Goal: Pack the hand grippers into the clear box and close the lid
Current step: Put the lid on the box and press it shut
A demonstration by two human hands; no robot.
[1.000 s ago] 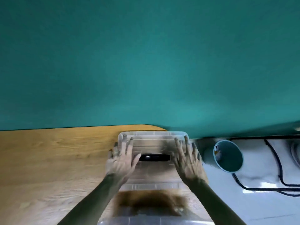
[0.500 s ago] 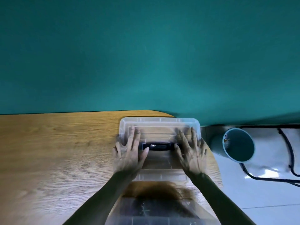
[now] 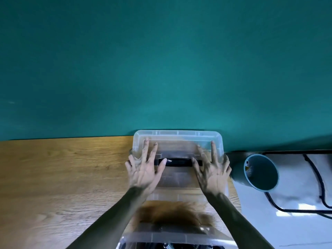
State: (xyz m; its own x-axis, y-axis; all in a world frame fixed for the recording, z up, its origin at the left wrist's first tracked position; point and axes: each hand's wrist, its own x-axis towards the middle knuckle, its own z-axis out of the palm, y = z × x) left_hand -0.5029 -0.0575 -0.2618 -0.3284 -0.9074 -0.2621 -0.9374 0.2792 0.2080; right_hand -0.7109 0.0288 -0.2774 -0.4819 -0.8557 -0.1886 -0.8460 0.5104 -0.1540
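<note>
Left hand (image 3: 143,171) and right hand (image 3: 212,172) flat on clear lid (image 3: 177,139), fingers (image 3: 145,150) straight and spread

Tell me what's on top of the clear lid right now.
Both hands rest flat on the clear lid: the left hand and the right hand, fingers spread. Between them lies the lid's black handle. The palms cover the lid's surface beneath them.
</note>
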